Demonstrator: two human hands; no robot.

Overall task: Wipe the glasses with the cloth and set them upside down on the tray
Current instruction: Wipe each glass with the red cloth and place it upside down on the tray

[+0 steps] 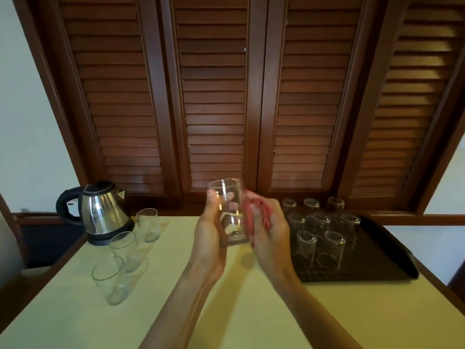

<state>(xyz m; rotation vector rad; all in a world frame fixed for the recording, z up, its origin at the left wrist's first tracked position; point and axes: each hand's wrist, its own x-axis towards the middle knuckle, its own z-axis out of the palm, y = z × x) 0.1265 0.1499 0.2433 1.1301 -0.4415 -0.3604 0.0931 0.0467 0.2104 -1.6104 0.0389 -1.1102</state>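
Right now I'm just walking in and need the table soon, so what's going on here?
A person is wiping a glass: the left hand holds it while the right hand rubs it with a red cloth. Several glasses already stand upside down on the dark tray. Three more glasses wait upright beside the kettle.

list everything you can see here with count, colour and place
held glass: 1, clear, upright above the table centre
cloth: 1, red, against the held glass's right side
upright glasses: 3, clear, table left
upside-down glasses: about 8, clear, on the tray
tray: 1, dark, table right
kettle: 1, steel and black, back left
table: 1, pale yellow top
shutters: brown, behind
left hand: grips the held glass
right hand: fingers hold the cloth
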